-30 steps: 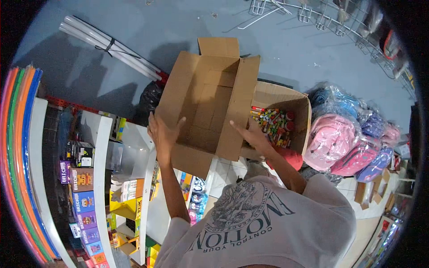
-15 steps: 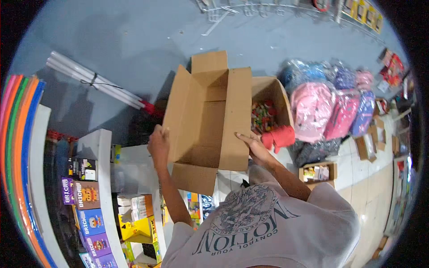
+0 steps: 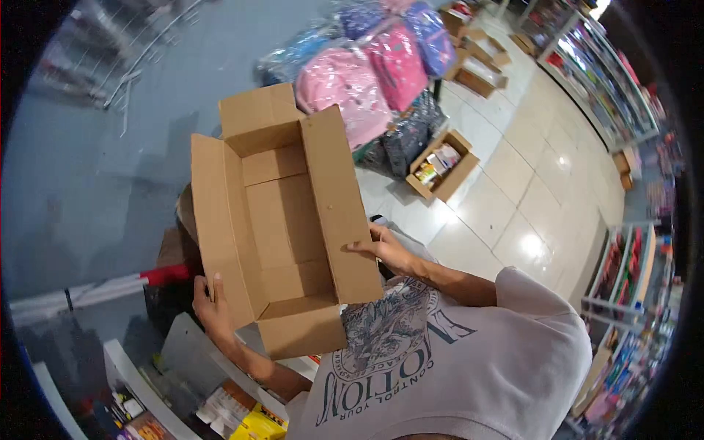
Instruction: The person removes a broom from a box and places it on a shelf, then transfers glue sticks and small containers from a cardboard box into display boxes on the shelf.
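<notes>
An open, bare-bottomed cardboard box (image 3: 282,213) is held up in front of my chest, its flaps folded outward. My left hand (image 3: 214,304) grips the lower part of its left flap, thumb on the inner face. On the other side, my right hand (image 3: 381,249) clasps the right flap, with the thumb on top and the fingers hidden beneath the cardboard. Nothing lies inside the box.
Plastic-wrapped backpacks (image 3: 345,92) are piled beyond the box. A small carton of goods (image 3: 442,167) sits on the tiled floor (image 3: 506,198). White shelves (image 3: 139,381) with boxed items stand at lower left; stocked racks (image 3: 601,81) line the right.
My view has turned to the right, and the box has swung with my body, both hands still on its flaps. The carton with the red cloth has gone behind the box.
</notes>
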Demonstrator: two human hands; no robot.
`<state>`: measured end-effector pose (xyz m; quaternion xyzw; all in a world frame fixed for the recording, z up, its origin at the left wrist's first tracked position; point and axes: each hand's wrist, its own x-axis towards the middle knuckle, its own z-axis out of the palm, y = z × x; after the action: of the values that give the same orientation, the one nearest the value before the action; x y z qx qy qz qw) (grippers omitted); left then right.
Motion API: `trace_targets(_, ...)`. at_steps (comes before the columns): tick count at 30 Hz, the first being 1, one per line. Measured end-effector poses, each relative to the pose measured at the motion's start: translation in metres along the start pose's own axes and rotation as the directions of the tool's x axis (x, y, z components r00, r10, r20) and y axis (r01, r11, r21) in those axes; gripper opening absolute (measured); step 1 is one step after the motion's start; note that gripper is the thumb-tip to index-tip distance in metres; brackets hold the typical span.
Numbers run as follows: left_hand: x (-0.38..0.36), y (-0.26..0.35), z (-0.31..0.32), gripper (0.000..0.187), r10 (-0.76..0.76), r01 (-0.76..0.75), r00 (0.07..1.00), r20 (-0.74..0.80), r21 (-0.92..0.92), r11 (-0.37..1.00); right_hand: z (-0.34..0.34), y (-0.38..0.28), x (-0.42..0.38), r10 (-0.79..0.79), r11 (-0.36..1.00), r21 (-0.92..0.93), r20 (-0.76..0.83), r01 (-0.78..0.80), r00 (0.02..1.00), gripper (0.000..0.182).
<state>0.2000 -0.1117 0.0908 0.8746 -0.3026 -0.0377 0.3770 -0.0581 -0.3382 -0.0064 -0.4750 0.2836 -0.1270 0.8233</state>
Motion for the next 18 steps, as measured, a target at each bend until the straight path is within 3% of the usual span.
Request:
trace_targets(5, 0.027, 0.066, 0.042, 0.032, 0.135, -0.138, 0.974, 0.179, 0.001, 0.99, -0.04, 0.015, -0.036, -0.034, 0.97, 0.229, -0.188, 0.078, 0.982, 0.058)
trace_targets(8, 0.034, 0.111, 0.09, 0.033, 0.293, -0.306, 0.945, 0.148, 0.073, 0.949, -0.062, 0.012, -0.046, -0.06, 0.965, 0.221, -0.33, 0.139, 0.942, 0.059)
trace_targets(11, 0.037, 0.165, 0.143, 0.032, 0.384, -0.423, 0.885, 0.262, 0.11, 0.899, -0.093, 0.01, -0.044, -0.18, 0.959, 0.085, -0.556, 0.272, 0.811, 0.056)
trace_targets(14, 0.036, 0.206, 0.206, 0.033, 0.426, -0.487, 0.822, 0.378, 0.078, 0.87, -0.141, 0.005, -0.052, -0.088, 0.967, 0.113, -0.696, 0.229, 0.712, 0.047)
trace_targets(18, 0.029, 0.251, 0.298, 0.032, 0.417, -0.538, 0.758, 0.502, 0.119, 0.835, -0.227, 0.008, -0.08, 0.115, 0.971, 0.23, -0.705, 0.072, 0.699, 0.032)
